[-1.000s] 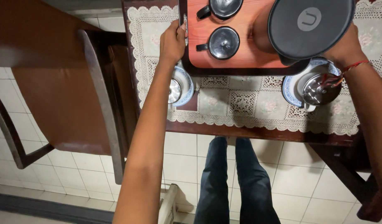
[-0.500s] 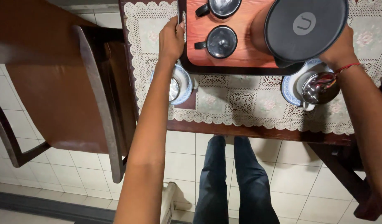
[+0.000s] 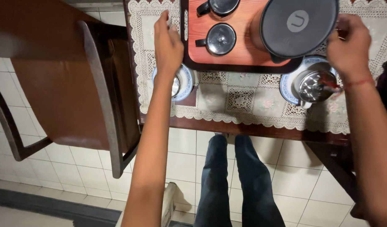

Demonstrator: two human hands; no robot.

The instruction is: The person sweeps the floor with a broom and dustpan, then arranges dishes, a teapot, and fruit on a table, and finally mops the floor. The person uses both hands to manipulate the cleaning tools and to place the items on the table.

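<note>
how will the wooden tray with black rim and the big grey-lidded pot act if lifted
The wooden tray looks stiff and probably heavy. The big pot sits toward its right side, so that end may dip, and the two small lidded cups could slide.

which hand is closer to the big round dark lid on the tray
Right. The right hand is just beside the lid, at its right edge. The left hand is across the tray, beyond its left rim.

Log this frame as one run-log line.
left hand: beside tray left edge | right hand: at tray's right end | tray: on lace cloth, bearing kettle
</note>
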